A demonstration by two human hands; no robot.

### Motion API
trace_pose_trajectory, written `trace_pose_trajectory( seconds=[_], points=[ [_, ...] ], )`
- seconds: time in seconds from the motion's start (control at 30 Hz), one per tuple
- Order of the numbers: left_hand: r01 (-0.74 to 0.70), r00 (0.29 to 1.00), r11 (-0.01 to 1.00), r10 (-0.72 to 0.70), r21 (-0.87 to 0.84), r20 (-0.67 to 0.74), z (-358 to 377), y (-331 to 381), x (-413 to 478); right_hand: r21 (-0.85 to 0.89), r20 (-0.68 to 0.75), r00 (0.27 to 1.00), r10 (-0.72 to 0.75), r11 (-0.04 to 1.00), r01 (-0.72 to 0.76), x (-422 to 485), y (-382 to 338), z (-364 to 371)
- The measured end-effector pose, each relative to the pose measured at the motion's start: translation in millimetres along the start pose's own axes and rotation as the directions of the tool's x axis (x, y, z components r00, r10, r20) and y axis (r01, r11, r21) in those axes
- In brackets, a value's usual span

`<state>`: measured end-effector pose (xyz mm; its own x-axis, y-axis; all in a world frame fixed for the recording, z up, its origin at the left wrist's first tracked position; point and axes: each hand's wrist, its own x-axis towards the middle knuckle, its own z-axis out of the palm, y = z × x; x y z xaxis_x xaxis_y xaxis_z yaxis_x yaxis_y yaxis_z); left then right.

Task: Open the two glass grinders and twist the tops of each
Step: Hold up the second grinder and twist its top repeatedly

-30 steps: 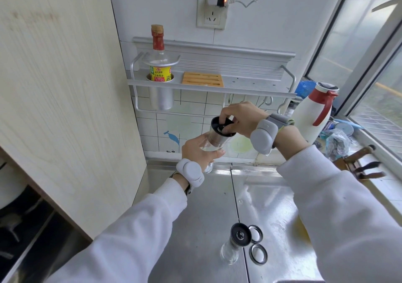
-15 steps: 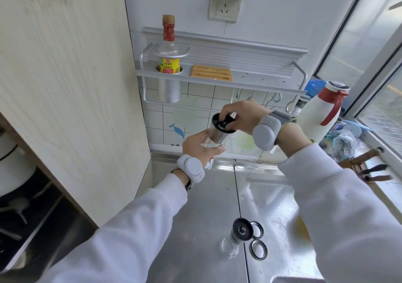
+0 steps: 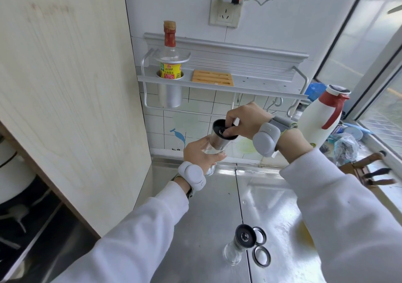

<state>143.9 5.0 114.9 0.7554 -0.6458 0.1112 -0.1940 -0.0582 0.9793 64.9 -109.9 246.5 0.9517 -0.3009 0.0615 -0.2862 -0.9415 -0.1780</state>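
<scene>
At centre frame, above the steel counter (image 3: pixel 202 213), we record the first glass grinder (image 3: pixel 218 140) held off the surface and slightly tilted.

Left hand (image 3: pixel 199 154): fingers and thumb wrapped round the clear glass body from the left, closed firmly on it. The lower end of the glass shows below the palm.

Right hand (image 3: pixel 247 119): reaches in from the right, with thumb and fingertips curled onto the black top (image 3: pixel 217 125) and pinching it at its rim. How much of the rim the fingers cover on the far side, we cannot tell.

Second glass grinder (image 3: pixel 238 246): lower centre of the frame, standing upright on the counter, well apart from both hands. Two dark rings (image 3: pixel 262 258) lie flat on the counter just to its right, one nearer the frame's bottom edge than the other.
</scene>
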Motion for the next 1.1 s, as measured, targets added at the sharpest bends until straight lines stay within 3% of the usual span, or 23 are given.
trace_pose_trajectory(
  seconds=[0.3,0.5,0.63,0.73,0.83,0.97,1.03,1.1],
  points=[
    [0.017,1.0,1.0,-0.018,0.025,0.022,4,2,0,-0.04,0.042,0.998,0.045,0.998,-0.043,3,1,2],
    [-0.023,0.999,0.995,0.027,0.098,-0.036,7,9,0,0.064,-0.1,0.984,0.144,0.988,-0.138,0,-7,3],
    [-0.031,0.997,0.983,0.044,0.179,-0.07,8,13,-2,-0.074,-0.037,0.976,0.216,0.973,-0.218,2,-15,4],
    [-0.041,0.996,0.988,0.052,0.152,-0.068,8,14,-3,-0.007,-0.085,0.963,0.257,0.966,-0.258,4,-14,7],
    [-0.042,0.999,0.988,0.046,0.148,-0.026,3,14,-3,0.01,-0.075,0.982,0.173,0.985,-0.173,1,-13,7],
    [-0.016,0.998,0.994,0.009,0.104,0.068,-4,11,0,0.126,0.086,0.996,-0.038,0.992,0.027,-8,-14,-2],
    [-0.026,0.999,0.996,0.022,0.081,0.05,-5,11,-1,0.064,0.11,0.992,-0.055,0.997,0.048,-6,-14,2],
    [-0.046,0.998,0.996,0.044,0.077,0.033,-4,12,-2,0.001,0.065,0.998,0.024,1.0,-0.024,-2,-15,9]
  ],
)
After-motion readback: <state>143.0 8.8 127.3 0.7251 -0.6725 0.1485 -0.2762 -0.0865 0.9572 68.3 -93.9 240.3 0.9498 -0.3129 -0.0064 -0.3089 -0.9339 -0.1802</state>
